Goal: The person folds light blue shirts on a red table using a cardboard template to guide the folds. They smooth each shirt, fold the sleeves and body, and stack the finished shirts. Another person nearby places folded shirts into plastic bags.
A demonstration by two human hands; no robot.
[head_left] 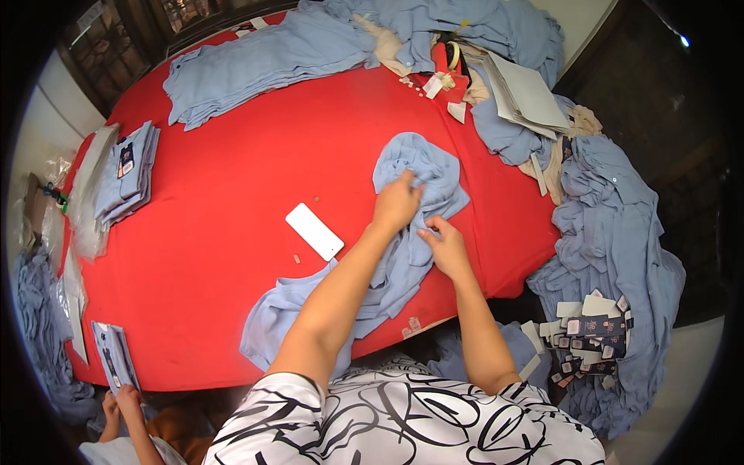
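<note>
Blue cloth bunches under the left hand [397, 203], whose bent fingers press into the crumpled upper part of a garment [403, 267]; whether they clamp it I cannot tell. Just beside, the right hand [448, 249] brings thumb and forefinger close together at a fold, though a firm pinch is not clear either. The garment lies on the desk [209, 232] in front of the person, its bunched end farther away and its loose part running back under the left forearm. The step in hand looks like sorting out the crumpled cloth; the next move seems to call for a sure hold on an edge and a gentle pull outward.

Left of the hands lies a white rectangular slab [315, 232], near the loose cloth. Red fabric covers the desk, with a spread pile of blue garments [263, 70] along the far side and a folded stack [128, 174] at left. Another person's hands [128, 399] hold a folded piece [112, 353] at the near left corner. Rightward, blue clothes [612, 209] heap up beside a dark panel [682, 155]; a patterned grille [112, 46] shows at upper left.
</note>
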